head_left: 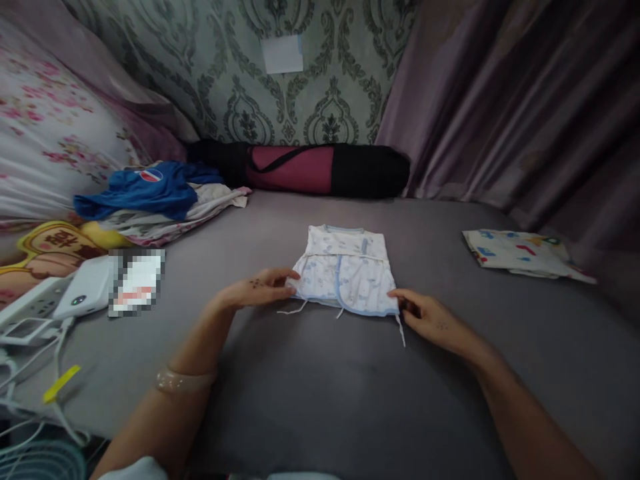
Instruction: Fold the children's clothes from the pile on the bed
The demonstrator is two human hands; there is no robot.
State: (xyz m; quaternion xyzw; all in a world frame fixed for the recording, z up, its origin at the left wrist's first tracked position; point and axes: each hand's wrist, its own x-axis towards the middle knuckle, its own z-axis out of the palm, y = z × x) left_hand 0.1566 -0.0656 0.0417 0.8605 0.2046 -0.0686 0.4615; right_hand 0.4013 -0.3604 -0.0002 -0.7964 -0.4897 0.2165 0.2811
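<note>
Small wrap top laid flat, a hand at each lower corner

My left hand [263, 288] and right hand [434, 321] are well apart, each pinching a lower corner of the white cotton wrap top with pale-blue trim [353, 273]. It lies in front of me on the grey sheet [310, 393]. Its body is spread and its front overlapped; the sleeves seem laid inward across the chest. The lower hem is unfolded, and the ties hang loose, unknotted.

I count one wrap top and three visible white ties: one by my left fingers, one mid-hem [340, 313], one by my right. Around it are one crumpled blue garment [150, 193], one folded white printed cloth [525, 253], one long black-and-maroon fabric bag [295, 169] and one white plastic power strip [37, 307].
</note>
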